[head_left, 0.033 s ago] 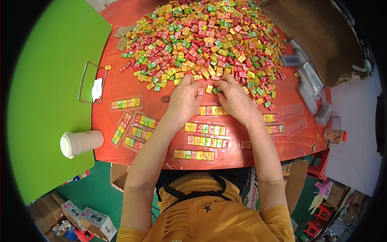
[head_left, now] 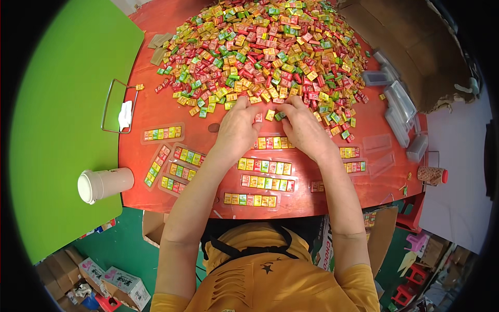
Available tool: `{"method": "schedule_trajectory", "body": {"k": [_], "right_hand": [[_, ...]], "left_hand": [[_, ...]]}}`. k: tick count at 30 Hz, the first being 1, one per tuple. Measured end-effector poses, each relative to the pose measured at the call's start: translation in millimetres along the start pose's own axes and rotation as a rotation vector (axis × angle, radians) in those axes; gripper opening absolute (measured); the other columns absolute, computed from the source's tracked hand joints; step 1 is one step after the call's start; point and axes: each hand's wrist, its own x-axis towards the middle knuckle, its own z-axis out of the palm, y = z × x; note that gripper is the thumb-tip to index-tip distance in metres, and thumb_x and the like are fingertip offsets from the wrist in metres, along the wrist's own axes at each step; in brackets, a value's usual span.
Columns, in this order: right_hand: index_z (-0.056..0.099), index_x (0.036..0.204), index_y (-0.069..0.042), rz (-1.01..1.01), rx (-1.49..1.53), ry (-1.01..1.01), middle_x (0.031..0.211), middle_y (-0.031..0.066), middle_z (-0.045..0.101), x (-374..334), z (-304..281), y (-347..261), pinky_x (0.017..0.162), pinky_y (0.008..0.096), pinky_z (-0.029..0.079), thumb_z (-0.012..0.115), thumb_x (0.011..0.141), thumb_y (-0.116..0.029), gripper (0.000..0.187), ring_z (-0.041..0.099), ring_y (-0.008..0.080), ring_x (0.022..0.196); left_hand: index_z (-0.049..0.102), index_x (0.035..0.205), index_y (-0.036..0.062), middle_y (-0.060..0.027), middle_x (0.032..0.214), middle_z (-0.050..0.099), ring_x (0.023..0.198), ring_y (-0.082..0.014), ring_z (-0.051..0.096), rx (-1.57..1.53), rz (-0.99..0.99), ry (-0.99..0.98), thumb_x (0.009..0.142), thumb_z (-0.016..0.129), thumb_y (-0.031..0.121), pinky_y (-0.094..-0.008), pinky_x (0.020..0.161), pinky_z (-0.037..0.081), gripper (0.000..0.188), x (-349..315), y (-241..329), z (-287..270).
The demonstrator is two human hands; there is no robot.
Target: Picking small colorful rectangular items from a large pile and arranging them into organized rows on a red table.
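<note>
A large heap of small wrapped candies in red, pink, yellow, orange and green covers the far part of the red table. At its near edge, my left hand has a pink wrapped candy between thumb and forefinger. Opposite it, my right hand pinches a green wrapped candy. Between the two lies a yellow candy, touched by neither hand. Just below my hands is a clear tray with a row of candies, its right end partly hidden by my right hand.
Several filled clear trays lie nearer me and to the left. Empty clear trays are stacked at right, beside a cardboard box. A white lidded cup and a wire frame are at the left edge.
</note>
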Motion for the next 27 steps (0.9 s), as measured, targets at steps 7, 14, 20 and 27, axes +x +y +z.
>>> {"method": "schedule_trajectory", "body": {"k": [7, 14, 20, 27], "right_hand": [[0.065, 0.132, -0.001, 0.064, 0.015, 0.050, 0.125, 0.0214, 0.061, -3.3, 3.2, -7.0, 0.099, 0.0471, 0.053, 0.068, 0.093, -0.003, 0.039, 0.064, 0.0416, 0.115], [0.066, 0.129, -0.002, -0.079, 0.068, 0.184, 0.116, 0.0214, 0.061, -3.4, 21.8, -3.2, 0.095, 0.0500, 0.054, 0.074, 0.089, -0.007, 0.041, 0.065, 0.0426, 0.108], [0.067, 0.098, 0.002, -0.097, 0.013, 0.144, 0.101, 0.0205, 0.063, 9.0, 40.7, -5.7, 0.082, 0.0489, 0.056, 0.070, 0.082, 0.000, 0.016, 0.068, 0.0412, 0.096], [0.070, 0.117, 0.000, 0.022, 0.065, 0.300, 0.108, 0.0189, 0.061, -92.5, -44.7, 34.3, 0.088, 0.0460, 0.054, 0.068, 0.093, -0.008, 0.025, 0.066, 0.0389, 0.101]], "left_hand": [[0.072, 0.117, -0.0021, -0.0161, 0.109, 0.060, 0.097, -0.0352, 0.068, -0.010, 0.051, 0.070, 0.087, 0.078, 0.004, -0.0436, 0.087, 0.055, 0.031, -1.0, 1.1, 1.6], [0.071, 0.118, -0.0023, -0.0168, 0.110, 0.061, 0.096, -0.0352, 0.067, -0.023, 0.078, 0.079, 0.085, 0.079, 0.004, -0.0427, 0.087, 0.055, 0.034, -3.1, -11.4, 9.5], [0.074, 0.111, -0.0030, -0.0147, 0.098, 0.063, 0.095, -0.0312, 0.064, 0.007, 0.093, 0.053, 0.084, 0.077, 0.000, -0.0395, 0.084, 0.053, 0.028, 5.5, -6.9, 5.3], [0.074, 0.107, -0.0002, -0.0184, 0.100, 0.064, 0.096, -0.0373, 0.067, -0.069, 0.290, -0.062, 0.087, 0.073, 0.005, -0.0461, 0.084, 0.055, 0.021, 14.7, 97.9, 58.5]]}}
